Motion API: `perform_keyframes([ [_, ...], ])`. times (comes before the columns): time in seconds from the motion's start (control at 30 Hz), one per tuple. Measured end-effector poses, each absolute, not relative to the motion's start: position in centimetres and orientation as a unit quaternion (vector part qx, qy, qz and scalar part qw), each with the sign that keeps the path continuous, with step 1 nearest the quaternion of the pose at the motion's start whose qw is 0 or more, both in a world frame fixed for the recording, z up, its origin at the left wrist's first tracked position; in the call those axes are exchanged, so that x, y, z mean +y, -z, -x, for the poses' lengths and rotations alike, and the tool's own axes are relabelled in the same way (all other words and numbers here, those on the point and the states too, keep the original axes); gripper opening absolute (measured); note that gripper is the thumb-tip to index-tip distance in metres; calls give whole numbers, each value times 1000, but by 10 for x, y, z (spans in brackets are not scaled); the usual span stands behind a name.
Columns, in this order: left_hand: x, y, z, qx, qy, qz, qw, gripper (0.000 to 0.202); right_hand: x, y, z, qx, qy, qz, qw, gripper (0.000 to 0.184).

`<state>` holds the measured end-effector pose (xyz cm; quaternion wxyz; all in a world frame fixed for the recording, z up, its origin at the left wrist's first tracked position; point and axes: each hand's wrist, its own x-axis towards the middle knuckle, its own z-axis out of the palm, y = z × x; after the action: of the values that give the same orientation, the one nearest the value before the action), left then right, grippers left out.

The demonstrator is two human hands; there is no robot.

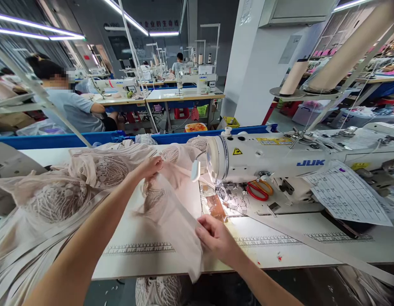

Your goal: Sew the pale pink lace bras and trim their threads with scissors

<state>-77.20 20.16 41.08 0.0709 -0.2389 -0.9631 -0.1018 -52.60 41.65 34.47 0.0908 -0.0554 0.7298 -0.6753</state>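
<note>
Pale beige bra fabric [176, 212] with a lace cup hangs stretched between my two hands above the table's front. My left hand [151, 166] is closed on its upper end, next to a pile of lace bras [101, 170]. Lower down, my right hand [216, 238] pinches the mesh edge between thumb and fingers. To the right stands a white sewing machine [248, 155], its lit needle area [217, 185] just beyond my right hand. A narrow beige band [289, 233] runs from the needle area toward the right table edge. Part of the fabric is blurred.
Scissors with red and orange handles [259, 190] lie on the machine bed. A written paper sheet [350, 193] leans against the machine's right side. Thread cones [294, 77] stand behind. More lace pieces [158, 291] hang below the table edge. A person in light blue [72, 108] sits at left.
</note>
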Motion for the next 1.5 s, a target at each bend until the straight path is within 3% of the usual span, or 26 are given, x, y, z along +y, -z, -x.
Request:
perform_keyframes([
  [0.13, 234, -393, 748, -957, 68, 274, 72, 31, 455, -341, 533, 884, 466, 40, 17, 18],
  [0.23, 280, -372, 728, -883, 106, 456, 41, 23, 466, -334, 544, 950, 304, 40, -64, 19],
  [0.33, 318, -347, 728, -816, 163, 554, 28, 16, 467, -327, 546, 960, 254, 26, -114, 15],
  [0.5, 349, -317, 744, -854, 188, 481, 59, 18, 455, -332, 530, 942, 123, 77, -302, 16],
  [0.63, 351, -320, 735, -854, 220, 461, 103, 19, 428, -333, 522, 934, 150, 175, -271, 3],
  [0.73, 328, -337, 709, -824, 244, 499, 112, 22, 415, -325, 525, 935, 92, 168, -299, 18],
  [0.9, 267, -356, 661, -659, 256, 706, -30, 28, 416, -322, 532, 911, 78, 206, -349, 29],
  [1.03, 242, -352, 638, -724, 94, 684, 4, 46, 426, -332, 525, 915, 99, 241, -309, 29],
  [1.17, 246, -350, 619, -785, -14, 619, 27, 44, 443, -335, 515, 926, 112, 265, -245, 30],
  [1.37, 269, -350, 599, -816, 8, 576, 39, 62, 478, -336, 512, 930, 97, 269, -230, 32],
  [1.5, 284, -347, 602, -813, 46, 580, 35, 59, 493, -339, 514, 925, 90, 263, -258, 30],
])
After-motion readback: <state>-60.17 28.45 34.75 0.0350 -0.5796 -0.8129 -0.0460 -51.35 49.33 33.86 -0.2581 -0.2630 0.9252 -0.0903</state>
